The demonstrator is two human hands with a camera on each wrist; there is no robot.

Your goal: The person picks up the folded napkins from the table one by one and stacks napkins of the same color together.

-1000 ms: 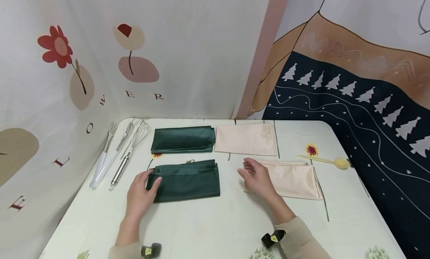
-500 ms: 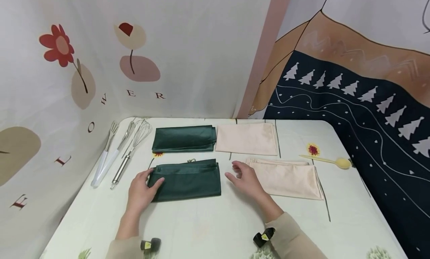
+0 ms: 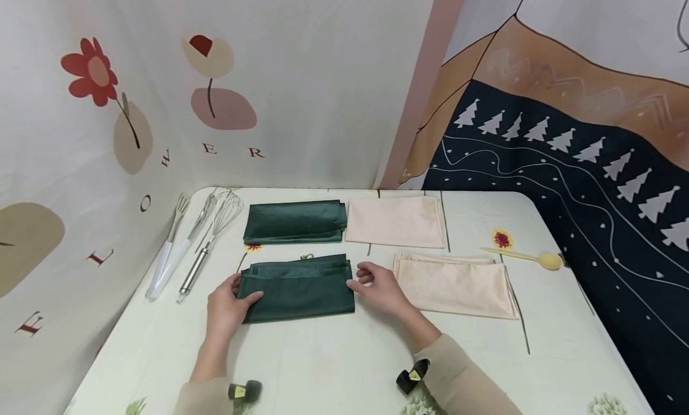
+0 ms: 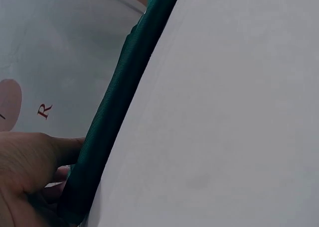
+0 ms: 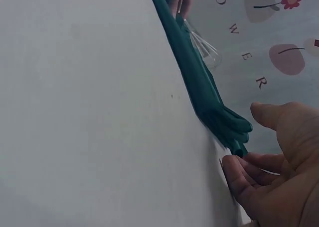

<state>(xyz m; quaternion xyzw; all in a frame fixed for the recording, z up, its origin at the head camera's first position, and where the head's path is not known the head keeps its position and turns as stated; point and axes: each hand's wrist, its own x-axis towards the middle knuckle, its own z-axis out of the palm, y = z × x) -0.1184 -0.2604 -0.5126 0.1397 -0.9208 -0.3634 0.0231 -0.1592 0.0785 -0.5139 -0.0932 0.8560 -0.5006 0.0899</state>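
A folded dark green satin cloth [image 3: 301,290] lies on the table before me, its layers showing at the right end in the right wrist view. My left hand [image 3: 226,304] holds its left edge, thumb on top and fingers curled at the side. At the opposite edge, the fingers of my right hand [image 3: 381,288] touch the cloth while the thumb stands apart from them. Just right of that hand lies a folded pale pink satin cloth [image 3: 457,286]. Behind are a second folded green cloth [image 3: 295,222] and a second pink one [image 3: 395,222], side by side.
A whisk [image 3: 212,241] and two white-handled utensils [image 3: 168,253] lie along the table's left side. On the right rests a yellow spoon [image 3: 546,260]. Printed curtains [image 3: 312,92] hang behind the table [image 3: 323,367].
My right hand has moved left, from the front pink cloth to the right edge of the front green cloth. My left hand has stayed at the green cloth's left edge.
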